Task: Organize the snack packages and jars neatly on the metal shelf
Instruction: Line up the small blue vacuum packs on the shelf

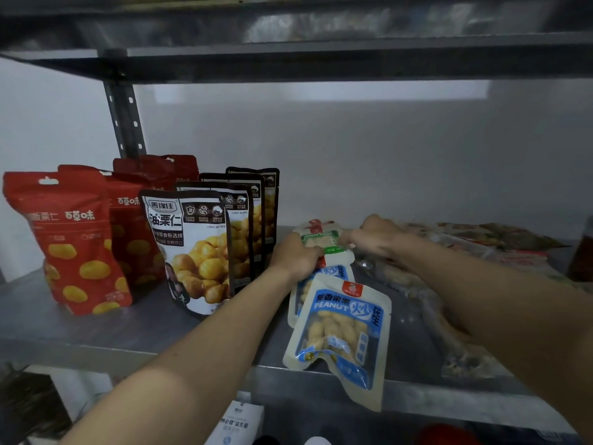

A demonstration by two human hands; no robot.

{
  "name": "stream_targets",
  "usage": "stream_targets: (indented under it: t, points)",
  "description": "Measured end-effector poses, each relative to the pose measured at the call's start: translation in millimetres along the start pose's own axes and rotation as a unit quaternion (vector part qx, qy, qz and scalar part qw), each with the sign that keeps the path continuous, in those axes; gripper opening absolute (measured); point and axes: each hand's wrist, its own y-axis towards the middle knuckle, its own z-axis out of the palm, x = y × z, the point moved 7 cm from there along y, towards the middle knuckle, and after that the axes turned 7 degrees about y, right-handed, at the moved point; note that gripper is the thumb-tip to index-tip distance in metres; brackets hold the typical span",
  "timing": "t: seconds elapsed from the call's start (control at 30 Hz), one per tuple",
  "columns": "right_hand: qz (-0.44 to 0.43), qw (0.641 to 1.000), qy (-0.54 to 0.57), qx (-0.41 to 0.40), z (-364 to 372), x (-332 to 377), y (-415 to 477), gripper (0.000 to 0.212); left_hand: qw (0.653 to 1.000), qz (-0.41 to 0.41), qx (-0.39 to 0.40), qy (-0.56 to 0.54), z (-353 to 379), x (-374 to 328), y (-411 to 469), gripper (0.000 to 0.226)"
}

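On the metal shelf point(96, 326), red chestnut pouches point(70, 245) stand at the left, with black-and-white chestnut pouches point(195, 248) lined up beside them. A blue-and-white peanut pack point(343, 329) lies flat in the middle, overhanging the front edge, on top of another like it point(337, 273). Behind them a small white-and-green pack point(322, 239) is held from both sides: my left hand point(296, 256) grips its left edge and my right hand point(375, 237) pinches its right edge.
Clear and pale snack packs point(481, 242) lie in a loose pile at the right of the shelf, some under my right forearm. A dark jar point(582, 252) stands at the far right edge. An upper shelf point(288, 56) hangs overhead. A white box point(236, 422) sits below.
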Motion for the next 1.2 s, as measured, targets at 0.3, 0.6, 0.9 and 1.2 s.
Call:
stream_targets:
  t: [0.3,0.6,0.9,1.2]
  points:
    - [-0.012,1.0,-0.014,0.013,7,6,0,0.035,1.0,0.012,-0.007,0.022,-4,-4,-5,0.054]
    - [-0.018,0.999,-0.012,0.024,9,4,0,0.036,1.0,0.011,0.016,0.006,-2,-6,-7,0.064]
    - [-0.063,0.995,-0.06,-0.052,-20,17,-40,0.046,0.999,0.044,-0.028,0.003,-24,-25,-29,0.052]
    - [-0.053,0.989,-0.136,-0.031,-10,31,-110,0.04,0.999,0.023,0.018,-0.024,-31,-7,-74,0.031]
